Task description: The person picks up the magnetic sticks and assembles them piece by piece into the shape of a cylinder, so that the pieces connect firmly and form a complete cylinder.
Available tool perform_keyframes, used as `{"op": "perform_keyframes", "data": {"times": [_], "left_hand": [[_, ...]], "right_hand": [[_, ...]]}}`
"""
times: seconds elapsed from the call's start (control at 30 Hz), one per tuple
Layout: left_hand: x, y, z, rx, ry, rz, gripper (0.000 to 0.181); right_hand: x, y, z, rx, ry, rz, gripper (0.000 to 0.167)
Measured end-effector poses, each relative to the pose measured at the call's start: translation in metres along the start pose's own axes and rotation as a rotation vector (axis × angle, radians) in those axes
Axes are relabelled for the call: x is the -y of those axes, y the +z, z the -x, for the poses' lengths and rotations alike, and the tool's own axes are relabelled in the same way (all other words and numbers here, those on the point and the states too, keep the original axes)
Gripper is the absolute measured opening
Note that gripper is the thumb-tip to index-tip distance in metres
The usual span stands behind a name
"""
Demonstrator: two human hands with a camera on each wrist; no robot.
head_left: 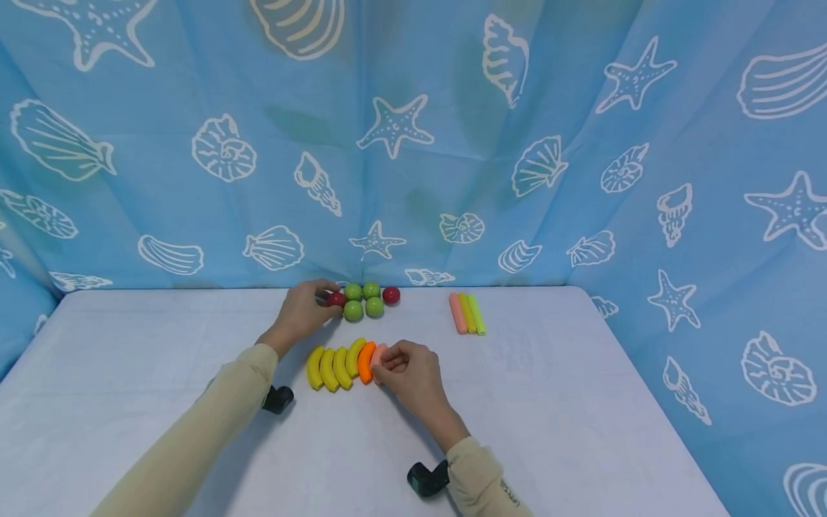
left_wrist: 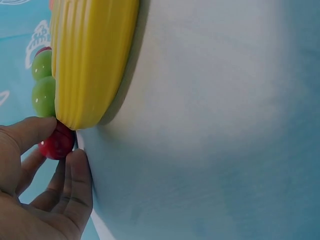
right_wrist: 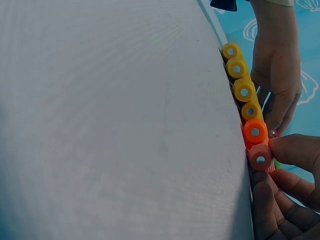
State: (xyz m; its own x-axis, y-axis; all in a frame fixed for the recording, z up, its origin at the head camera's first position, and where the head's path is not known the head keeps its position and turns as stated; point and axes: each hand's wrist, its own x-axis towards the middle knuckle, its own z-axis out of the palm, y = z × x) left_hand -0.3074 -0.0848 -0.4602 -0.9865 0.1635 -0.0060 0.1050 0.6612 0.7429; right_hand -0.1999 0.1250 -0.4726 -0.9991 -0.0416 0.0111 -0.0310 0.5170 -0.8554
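Four yellow bananas, an orange one and a pink one lie side by side in a row. At the row's right end my right hand pinches the pink banana between thumb and fingers. Behind the row, my left hand holds a red ball by thumb and fingertips; the left wrist view also shows this red ball in its grip. Beside it are several green balls, with another red ball at their right.
Three sticks, pink, yellow-orange and lime, lie together at the back right of the white table. A blue curtain with shell patterns hangs behind. Black devices show near both wrists.
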Motion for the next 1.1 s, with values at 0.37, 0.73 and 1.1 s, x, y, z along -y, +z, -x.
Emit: {"op": "perform_keyframes", "data": {"times": [0.37,0.73,1.1], "left_hand": [[-0.002,-0.012,0.007,-0.009,-0.004,0.013,0.042],[0.004,-0.023,0.027,-0.035,-0.005,0.058,0.041],[0.015,-0.030,0.050,-0.091,-0.048,0.051,0.039]], "right_hand": [[0.006,-0.002,-0.001,-0.006,-0.011,0.026,0.015],[0.004,0.000,-0.002,-0.007,-0.011,0.017,0.014],[-0.001,0.003,-0.003,-0.021,-0.027,0.035,0.012]]}}
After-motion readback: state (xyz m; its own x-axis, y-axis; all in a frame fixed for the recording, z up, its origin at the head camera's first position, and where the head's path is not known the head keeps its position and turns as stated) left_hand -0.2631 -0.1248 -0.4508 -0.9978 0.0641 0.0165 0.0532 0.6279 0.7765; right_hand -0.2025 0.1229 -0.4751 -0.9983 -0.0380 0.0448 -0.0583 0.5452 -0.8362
